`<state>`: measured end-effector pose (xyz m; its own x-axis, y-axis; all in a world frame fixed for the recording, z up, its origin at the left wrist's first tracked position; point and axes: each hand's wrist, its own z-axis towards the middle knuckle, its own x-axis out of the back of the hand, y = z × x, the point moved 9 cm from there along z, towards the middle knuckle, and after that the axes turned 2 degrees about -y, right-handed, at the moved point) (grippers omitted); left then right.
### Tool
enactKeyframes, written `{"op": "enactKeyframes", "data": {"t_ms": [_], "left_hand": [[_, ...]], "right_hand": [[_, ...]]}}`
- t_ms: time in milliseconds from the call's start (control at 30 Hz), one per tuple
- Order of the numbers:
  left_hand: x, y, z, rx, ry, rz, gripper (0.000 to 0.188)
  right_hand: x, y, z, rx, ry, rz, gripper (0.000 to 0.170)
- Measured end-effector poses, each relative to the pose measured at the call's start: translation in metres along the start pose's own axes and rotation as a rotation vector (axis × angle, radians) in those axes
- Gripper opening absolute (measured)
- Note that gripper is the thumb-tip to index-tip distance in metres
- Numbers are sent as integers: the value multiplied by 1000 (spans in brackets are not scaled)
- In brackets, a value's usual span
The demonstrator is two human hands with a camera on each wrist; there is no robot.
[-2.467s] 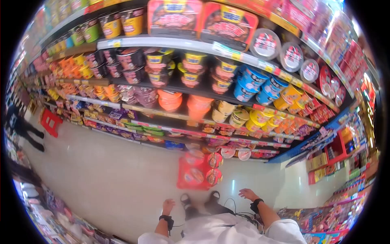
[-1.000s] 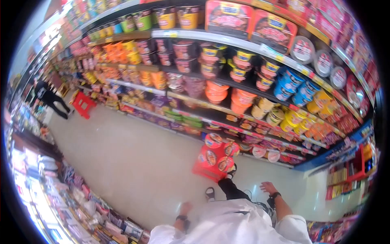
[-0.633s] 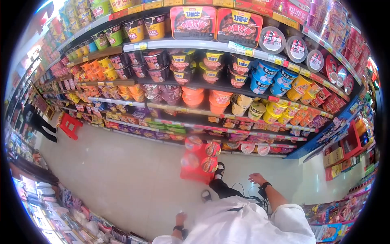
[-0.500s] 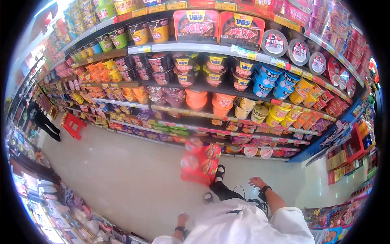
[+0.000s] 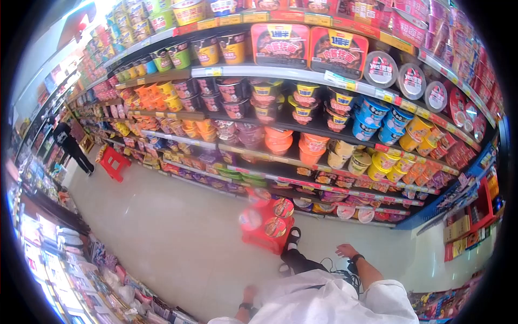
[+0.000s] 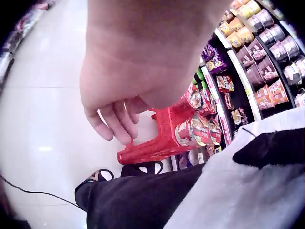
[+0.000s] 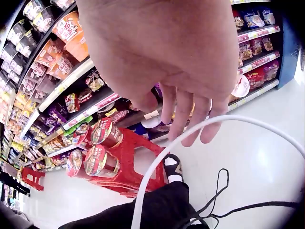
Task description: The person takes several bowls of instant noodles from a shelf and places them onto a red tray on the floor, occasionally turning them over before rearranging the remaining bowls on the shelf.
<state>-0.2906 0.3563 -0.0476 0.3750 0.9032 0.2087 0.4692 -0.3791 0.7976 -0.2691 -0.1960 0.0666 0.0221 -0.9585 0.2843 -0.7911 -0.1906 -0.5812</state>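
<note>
Both hands hang free with nothing held. The left hand (image 5: 250, 295), blurred in the head view, is low beside the white shirt; in the left wrist view the left hand (image 6: 138, 71) has relaxed, slightly bent fingers. Off to the right side, the right hand (image 5: 346, 250) has loose, spread fingers, and the right wrist view shows the right hand (image 7: 167, 57) from close up. A red stool (image 5: 264, 237) stands before the shelves, bearing several noodle cups with round lids (image 5: 275, 227). Neither hand touches the stool or the cups (image 7: 101, 161).
Shelves of noodle tubs (image 5: 312, 147) run across the front. A second red stool (image 5: 113, 163) stands far left near a person in dark clothes (image 5: 73, 148). Stacked goods (image 5: 116, 281) line the lower left. A black cable (image 7: 257, 205) trails near the right leg, with a white cable (image 7: 238, 119) closer.
The head view has shifted, so the shelves and far stool appear further right than half a second ago. Both hands remain low and empty; the cups still stand on the stool.
</note>
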Motion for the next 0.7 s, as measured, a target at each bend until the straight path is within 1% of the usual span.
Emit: {"op": "enactKeyframes", "data": {"t_ms": [33,100,167,267,333,367,400,433,500,533,567,633,700], "left_hand": [[0,-3,-1,-2,4,32,37],[5,2,-9,-83,116,-111,24],[7,-3,-16,-122,182,-181,23],[4,-18,-18,-84,185,-169,23],[-2,-30,-16,-11,146,-145,24],[-6,-32,-14,-22,122,-167,24],[-7,-31,-16,12,112,-213,25],[-10,-31,-15,72,86,-306,26],[-21,-27,-20,255,14,-616,31],[-23,-21,-23,294,-14,-662,33],[-19,-4,-16,178,-25,-406,34],[-14,25,3,-44,-6,112,34],[-4,31,27,-5,-1,29,35]], "right_hand": [[-1,-5,4,11,-10,-12,39],[-3,-15,6,10,-27,10,42],[-4,-20,8,12,-37,20,43],[-4,-24,15,20,-41,21,42],[-3,-19,22,16,-39,31,41],[-2,-15,25,13,-47,31,41],[-1,-14,27,11,-55,30,40],[0,-14,30,10,-65,28,40],[3,-17,31,8,-72,15,39],[4,-18,32,6,-77,8,39],[2,5,69,35,-203,199,39],[-2,51,138,16,-471,588,38],[23,-12,113,64,-152,283,35]]}}
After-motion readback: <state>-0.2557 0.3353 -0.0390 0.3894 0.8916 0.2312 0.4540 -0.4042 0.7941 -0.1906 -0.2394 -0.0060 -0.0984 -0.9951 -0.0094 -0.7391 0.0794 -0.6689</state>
